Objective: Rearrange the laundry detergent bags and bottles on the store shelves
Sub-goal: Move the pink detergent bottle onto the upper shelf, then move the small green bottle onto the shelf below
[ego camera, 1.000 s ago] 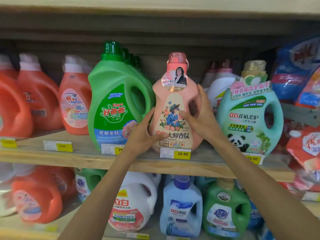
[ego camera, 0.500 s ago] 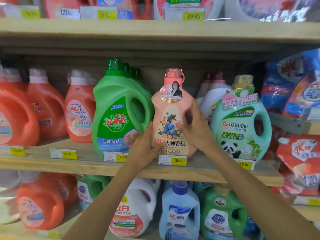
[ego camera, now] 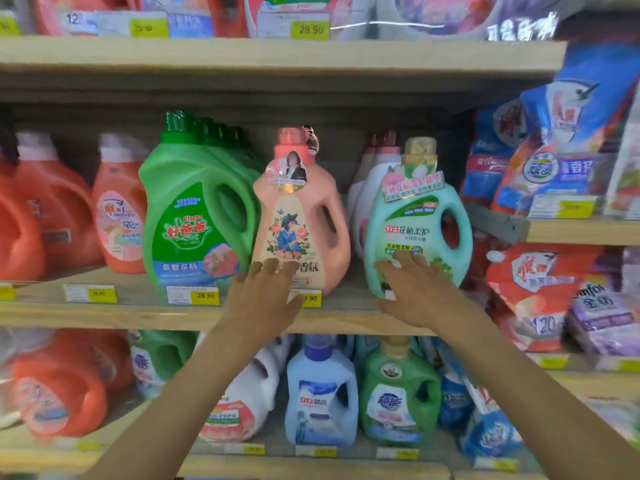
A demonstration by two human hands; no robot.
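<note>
Shelf [ego camera: 138, 311]: left hand [ego camera: 263, 296] touches pink bottle [ego camera: 313, 216], right hand [ego camera: 414, 291] teal bottle [ego camera: 415, 226].

Yellow price label [ego camera: 310, 29] marked 29.90 at 12 o'clock; second 29.90 label [ego camera: 205, 295] at 8 o'clock; grey bracket [ego camera: 498, 220] at 3 o'clock.

Left hand [ego camera: 265, 296] masks the lower label of the pink bottle [ego camera: 301, 216] and half a price tag [ego camera: 311, 298]; right hand [ego camera: 412, 292] hides the foot of the teal bottle [ego camera: 419, 230].
</note>
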